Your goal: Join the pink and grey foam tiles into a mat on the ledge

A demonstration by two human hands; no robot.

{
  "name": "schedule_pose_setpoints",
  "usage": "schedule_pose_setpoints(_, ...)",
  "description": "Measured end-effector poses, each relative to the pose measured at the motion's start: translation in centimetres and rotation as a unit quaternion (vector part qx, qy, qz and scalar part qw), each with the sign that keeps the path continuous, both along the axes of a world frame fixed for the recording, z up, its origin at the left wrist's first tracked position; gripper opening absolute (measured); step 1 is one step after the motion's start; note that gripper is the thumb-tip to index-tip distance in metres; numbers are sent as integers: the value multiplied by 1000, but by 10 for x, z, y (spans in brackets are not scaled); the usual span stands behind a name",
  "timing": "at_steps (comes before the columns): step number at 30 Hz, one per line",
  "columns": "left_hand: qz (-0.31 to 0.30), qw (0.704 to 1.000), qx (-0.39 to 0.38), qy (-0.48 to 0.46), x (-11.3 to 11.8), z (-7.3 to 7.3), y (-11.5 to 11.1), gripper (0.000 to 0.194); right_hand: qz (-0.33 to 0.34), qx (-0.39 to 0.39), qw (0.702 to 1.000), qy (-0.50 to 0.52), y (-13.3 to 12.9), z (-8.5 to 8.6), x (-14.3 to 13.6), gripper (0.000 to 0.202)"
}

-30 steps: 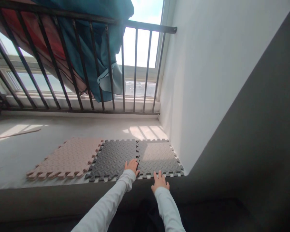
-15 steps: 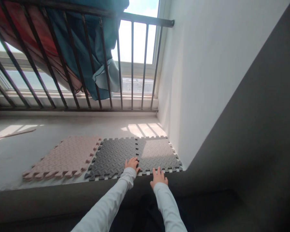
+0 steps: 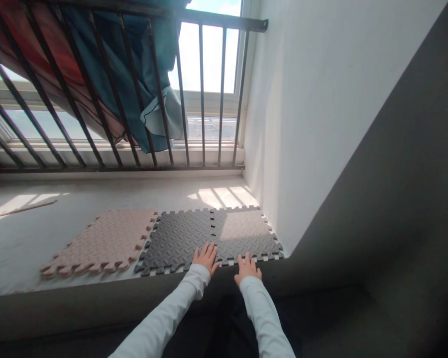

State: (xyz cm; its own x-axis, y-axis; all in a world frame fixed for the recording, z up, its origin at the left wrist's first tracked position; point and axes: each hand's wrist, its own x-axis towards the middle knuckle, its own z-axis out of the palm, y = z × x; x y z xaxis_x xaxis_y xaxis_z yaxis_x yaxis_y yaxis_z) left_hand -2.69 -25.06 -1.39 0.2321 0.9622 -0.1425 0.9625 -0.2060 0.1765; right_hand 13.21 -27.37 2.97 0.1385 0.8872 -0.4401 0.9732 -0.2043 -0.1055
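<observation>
Two dark grey foam puzzle mats lie side by side on the sill, a left one (image 3: 179,233) and a right one (image 3: 246,231), with small gaps showing along their shared seam. My left hand (image 3: 205,258) rests flat with fingers spread on the left mat's front part, beside the seam. My right hand (image 3: 247,268) has its fingers stretched out at the right mat's front edge, fingertips touching it. Neither hand holds anything. To the left lies a pink foam puzzle mat (image 3: 104,238), its toothed edge close to the left grey mat.
A dark metal railing (image 3: 201,94) stands along the back, with a blue and red cloth (image 3: 123,74) hanging behind its bars. A white wall (image 3: 302,99) bounds the right side. A thin strip (image 3: 22,210) lies on the sill (image 3: 11,253) at far left.
My left hand has flattened, its fingers more spread and lying further onto the mat. My right hand has shifted slightly right. The view has moved a little; the mats look otherwise the same.
</observation>
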Motion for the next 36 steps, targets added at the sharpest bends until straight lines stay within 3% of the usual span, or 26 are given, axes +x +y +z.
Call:
schedule_pose_setpoints(7,-6,999,-40,-9,-9,25,22,42,4,8,1000,0,-2,-1,-1,74)
schedule_pose_setpoints(10,11,999,-42,-16,-9,29,33,44,2,11,1000,1,-3,-1,1,75)
schedule_pose_setpoints(21,35,996,-85,21,-4,23,65,51,6,32,999,-2,-3,-1,1,71)
schedule_pose_setpoints(28,24,999,-22,18,-5,28,83,47,-4,66,998,-12,0,4,-6,73)
schedule_pose_setpoints(31,58,998,-22,24,-2,22,94,56,-1,70,997,-16,2,5,-7,70)
schedule_pose_setpoints(36,98,993,-50,34,3,9,105,53,-4,84,996,-18,5,4,-5,62)
